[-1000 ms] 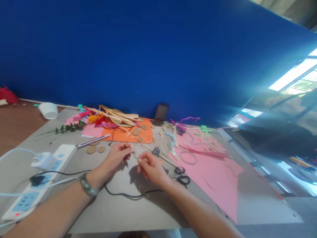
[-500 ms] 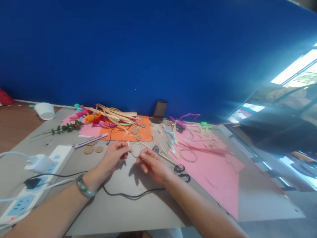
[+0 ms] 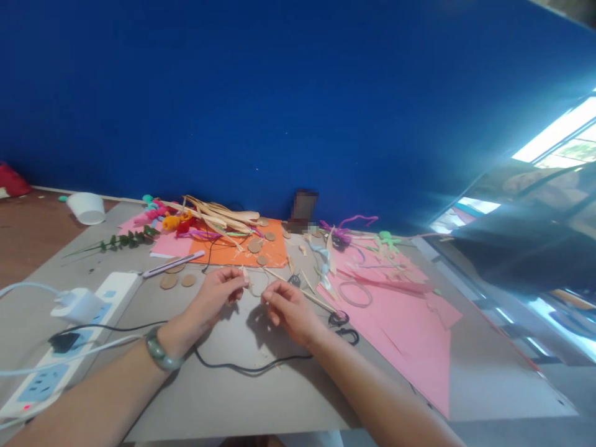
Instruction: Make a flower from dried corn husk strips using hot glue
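Strand [image 3: 254, 295], thin and pale, bows crosswise — left end pinched by the left hand [image 3: 218, 298], right end at the curled fingertips of the right hand [image 3: 289, 313] — though whether these grip it I cannot tell.

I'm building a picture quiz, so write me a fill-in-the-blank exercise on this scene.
A small pale piece is pinched by the ____ hand, whose wrist wears a green bangle.
The large sheet right of the right hand is ____.
The sheet under several brown discs is ____.
The wall behind the table is ____.
Missing words: left; pink; orange; blue.
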A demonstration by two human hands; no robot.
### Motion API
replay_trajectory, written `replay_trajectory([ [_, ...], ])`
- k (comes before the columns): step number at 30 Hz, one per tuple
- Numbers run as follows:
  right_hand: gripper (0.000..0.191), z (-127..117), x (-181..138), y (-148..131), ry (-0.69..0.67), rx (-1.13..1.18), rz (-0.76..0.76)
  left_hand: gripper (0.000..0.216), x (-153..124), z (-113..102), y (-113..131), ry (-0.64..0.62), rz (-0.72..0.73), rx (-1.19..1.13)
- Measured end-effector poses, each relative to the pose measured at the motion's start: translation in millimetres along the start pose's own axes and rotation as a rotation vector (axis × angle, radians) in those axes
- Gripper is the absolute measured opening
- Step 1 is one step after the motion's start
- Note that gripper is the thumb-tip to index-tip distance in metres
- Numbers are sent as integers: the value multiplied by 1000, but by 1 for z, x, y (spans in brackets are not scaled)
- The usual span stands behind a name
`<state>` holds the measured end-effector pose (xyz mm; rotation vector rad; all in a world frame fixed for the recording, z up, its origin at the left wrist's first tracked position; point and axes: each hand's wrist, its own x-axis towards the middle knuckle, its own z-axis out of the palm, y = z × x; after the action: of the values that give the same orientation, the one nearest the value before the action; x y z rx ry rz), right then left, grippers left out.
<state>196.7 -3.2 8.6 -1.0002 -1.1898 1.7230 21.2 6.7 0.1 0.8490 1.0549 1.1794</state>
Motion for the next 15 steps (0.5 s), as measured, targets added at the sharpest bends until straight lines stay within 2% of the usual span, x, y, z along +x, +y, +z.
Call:
replay_trajectory([
  [7,27,0,-4,8,-20,-275,-52,19,2,-2,-2,-31,-5,54],
  [15,24,2,-3,15,-21,-346,-39,19,-1,0,0,-28,-1,94],
])
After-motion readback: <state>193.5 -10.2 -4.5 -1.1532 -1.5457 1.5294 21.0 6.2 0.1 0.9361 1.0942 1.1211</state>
